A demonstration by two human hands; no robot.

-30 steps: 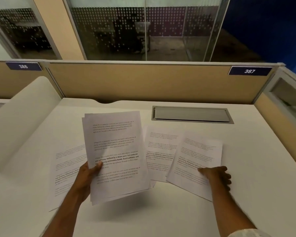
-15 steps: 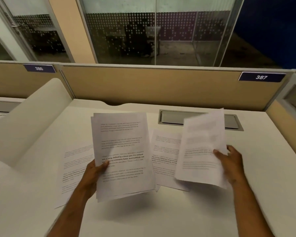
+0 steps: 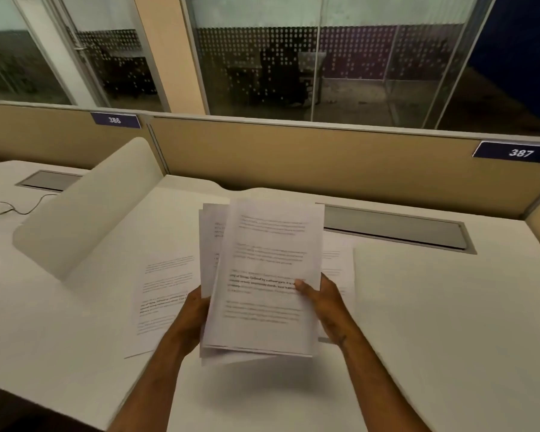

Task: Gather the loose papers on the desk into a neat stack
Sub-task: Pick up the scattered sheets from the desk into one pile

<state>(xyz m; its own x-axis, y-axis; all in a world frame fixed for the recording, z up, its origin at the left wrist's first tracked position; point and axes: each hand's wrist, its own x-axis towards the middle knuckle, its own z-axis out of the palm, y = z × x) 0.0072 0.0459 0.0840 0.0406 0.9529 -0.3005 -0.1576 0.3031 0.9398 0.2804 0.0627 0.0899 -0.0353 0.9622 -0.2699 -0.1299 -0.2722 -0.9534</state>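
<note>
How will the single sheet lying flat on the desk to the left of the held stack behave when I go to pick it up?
The left sheet looks thin and lies flat on the desk, so it will probably slide before it lifts. Its near corner seems slightly raised, likely the easiest place to pinch. Once lifted it will probably droop, as the sheets in the held stack are fanned and uneven.

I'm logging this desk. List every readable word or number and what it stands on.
"386": left plate on the partition.
"387": right plate on the partition.
Held stack, in the left hand and right hand: printed paragraphs, too blurred to read.
Sheet on the desk: print too small to read.
</note>
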